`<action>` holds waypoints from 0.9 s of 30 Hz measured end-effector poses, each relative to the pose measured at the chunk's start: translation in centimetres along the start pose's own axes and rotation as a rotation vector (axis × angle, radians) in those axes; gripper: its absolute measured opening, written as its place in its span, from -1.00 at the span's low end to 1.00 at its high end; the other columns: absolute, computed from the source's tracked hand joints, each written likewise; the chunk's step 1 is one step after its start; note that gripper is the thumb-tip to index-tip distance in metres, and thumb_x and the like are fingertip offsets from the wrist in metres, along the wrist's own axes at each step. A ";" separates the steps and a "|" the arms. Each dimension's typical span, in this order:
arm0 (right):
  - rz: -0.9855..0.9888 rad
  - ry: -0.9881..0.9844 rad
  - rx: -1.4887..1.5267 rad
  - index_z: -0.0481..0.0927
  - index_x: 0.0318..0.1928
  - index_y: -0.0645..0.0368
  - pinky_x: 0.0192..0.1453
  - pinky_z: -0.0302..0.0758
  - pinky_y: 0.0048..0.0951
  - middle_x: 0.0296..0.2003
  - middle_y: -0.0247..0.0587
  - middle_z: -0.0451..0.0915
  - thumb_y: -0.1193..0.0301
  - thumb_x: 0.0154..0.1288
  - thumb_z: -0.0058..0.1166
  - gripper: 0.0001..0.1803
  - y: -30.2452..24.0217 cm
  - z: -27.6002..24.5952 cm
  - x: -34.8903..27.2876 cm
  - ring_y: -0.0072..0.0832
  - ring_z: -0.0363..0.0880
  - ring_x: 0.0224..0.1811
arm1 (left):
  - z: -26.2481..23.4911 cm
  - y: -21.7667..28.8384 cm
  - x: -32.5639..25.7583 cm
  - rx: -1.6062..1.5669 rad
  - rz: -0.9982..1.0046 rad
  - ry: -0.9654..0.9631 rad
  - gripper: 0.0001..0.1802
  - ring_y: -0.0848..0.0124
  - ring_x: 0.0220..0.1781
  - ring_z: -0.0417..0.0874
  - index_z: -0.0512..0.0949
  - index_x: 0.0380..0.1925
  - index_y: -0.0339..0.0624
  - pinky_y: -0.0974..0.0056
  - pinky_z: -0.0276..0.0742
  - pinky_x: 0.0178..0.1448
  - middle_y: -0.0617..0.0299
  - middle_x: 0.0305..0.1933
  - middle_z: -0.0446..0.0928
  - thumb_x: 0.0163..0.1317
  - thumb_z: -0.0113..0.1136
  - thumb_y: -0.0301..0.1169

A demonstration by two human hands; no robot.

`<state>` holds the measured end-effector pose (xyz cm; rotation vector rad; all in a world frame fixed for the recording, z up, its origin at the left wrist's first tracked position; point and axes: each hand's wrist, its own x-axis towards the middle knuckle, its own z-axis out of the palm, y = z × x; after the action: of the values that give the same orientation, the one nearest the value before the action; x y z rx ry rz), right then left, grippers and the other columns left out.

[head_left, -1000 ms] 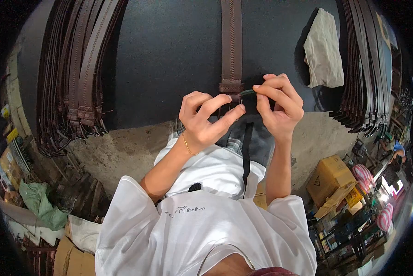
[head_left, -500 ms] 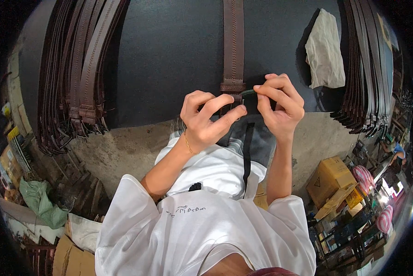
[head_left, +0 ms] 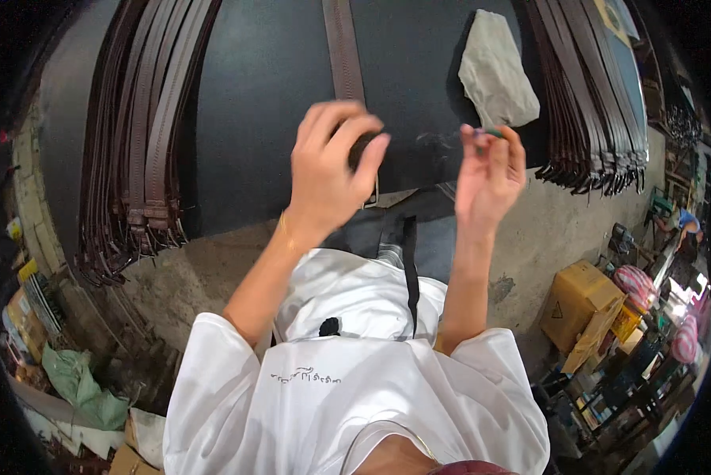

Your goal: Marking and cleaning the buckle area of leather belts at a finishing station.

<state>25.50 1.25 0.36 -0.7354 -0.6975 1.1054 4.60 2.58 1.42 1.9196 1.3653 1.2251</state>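
While your left hand (head_left: 328, 170) curls its fingers around the near end of the brown belt (head_left: 343, 55) lying on the dark table (head_left: 268, 95), your right hand (head_left: 488, 170) pinches a small dark piece, blurred, just beside.

Two hands are raised: the left hand (head_left: 328, 170) and the right hand (head_left: 488, 170). One brown belt (head_left: 342, 55) lies just beyond the left hand, and one grey cloth (head_left: 496, 75) just beyond the right. Two stacks of belts, too many to count, hang outside either hand (head_left: 145, 134) (head_left: 589, 103).
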 end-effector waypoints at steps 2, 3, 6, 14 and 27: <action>-0.096 0.123 0.031 0.58 0.06 0.32 0.30 0.51 -0.10 -0.17 -0.16 0.64 0.50 0.49 0.05 -0.78 -3.2 -0.6 -0.8 -0.43 0.61 -0.10 | 2.8 0.1 4.3 0.033 0.149 -0.076 -0.71 0.06 0.07 0.60 0.63 -0.17 -0.26 0.08 0.53 0.15 0.04 -0.03 0.60 0.17 0.37 -0.32; -0.075 0.177 0.038 0.57 0.07 0.28 0.31 0.48 -0.10 -0.18 -0.19 0.62 0.48 0.53 0.00 -0.79 -4.1 -0.5 -1.5 -0.44 0.58 -0.09 | 4.1 0.4 6.3 0.045 0.268 -0.064 -0.68 0.04 0.11 0.59 0.64 -0.15 -0.26 0.07 0.53 0.19 0.04 0.01 0.60 0.18 0.36 -0.29; -0.030 0.257 0.032 0.57 0.07 0.24 0.27 0.49 -0.12 -0.20 -0.22 0.61 0.47 0.52 0.01 -0.79 -4.7 -1.0 -3.8 -0.46 0.55 -0.13 | 9.2 -0.5 11.0 0.141 0.669 -0.112 -0.64 0.05 0.22 0.54 0.66 -0.10 -0.23 0.05 0.53 0.23 0.05 0.15 0.57 0.21 0.31 -0.23; -0.049 0.393 -0.048 0.56 0.07 0.23 0.23 0.49 -0.23 -0.14 -0.20 0.63 0.45 0.52 0.03 -0.79 -7.3 -7.7 -9.7 -0.51 0.56 -0.13 | -1.2 0.2 9.8 0.035 0.285 -0.606 -0.79 0.04 -0.12 0.65 0.65 -0.25 -0.24 0.08 0.57 0.04 0.02 -0.25 0.63 0.08 0.32 -0.46; 0.130 0.265 0.000 0.46 0.12 0.28 0.21 0.54 -0.22 -0.08 -0.08 0.64 0.43 0.51 0.06 -0.72 -4.6 -5.9 -4.1 -0.34 0.61 -0.07 | -1.6 -2.0 -0.5 0.235 0.273 -0.188 -0.72 0.18 -0.21 0.62 0.66 -0.22 -0.21 0.13 0.58 -0.11 0.16 -0.24 0.55 0.05 0.46 -0.40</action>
<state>31.43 -4.84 0.18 -0.9181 -0.4299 1.1005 2.21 2.74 0.47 2.3829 1.2236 1.0034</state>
